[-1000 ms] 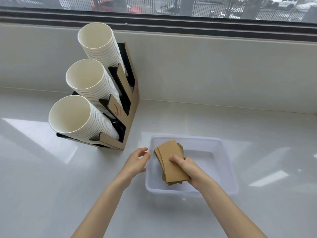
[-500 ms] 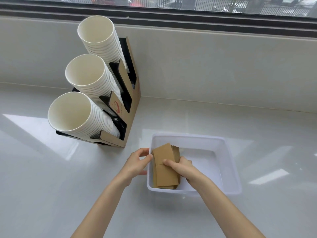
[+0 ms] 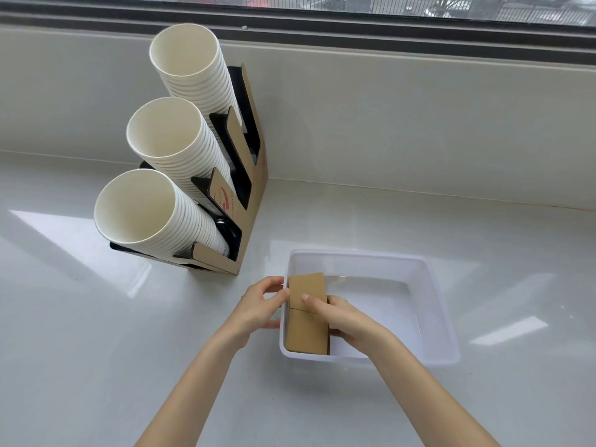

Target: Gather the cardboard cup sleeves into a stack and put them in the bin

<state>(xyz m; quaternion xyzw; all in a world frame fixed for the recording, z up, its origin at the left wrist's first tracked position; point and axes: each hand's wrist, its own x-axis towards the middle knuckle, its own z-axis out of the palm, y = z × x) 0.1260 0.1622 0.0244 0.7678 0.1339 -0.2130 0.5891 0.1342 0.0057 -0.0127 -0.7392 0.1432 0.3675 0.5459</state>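
A stack of brown cardboard cup sleeves stands on edge inside the white plastic bin, pressed against the bin's left wall. My right hand is inside the bin and grips the stack from its right side, thumb across the front sleeve. Outside the bin, my left hand has its fingers on the left rim, with fingertips touching the stack's upper left edge. The rest of the bin's floor is bare white.
A cardboard cup dispenser holding three slanted stacks of white paper cups stands to the bin's far left. Everything rests on a glossy white counter that ends at a low wall under a window.
The stack was tilted above the bin a second ago. My right hand has swung it straight and lowered it against the bin's left wall. My left hand closed in onto the rim.
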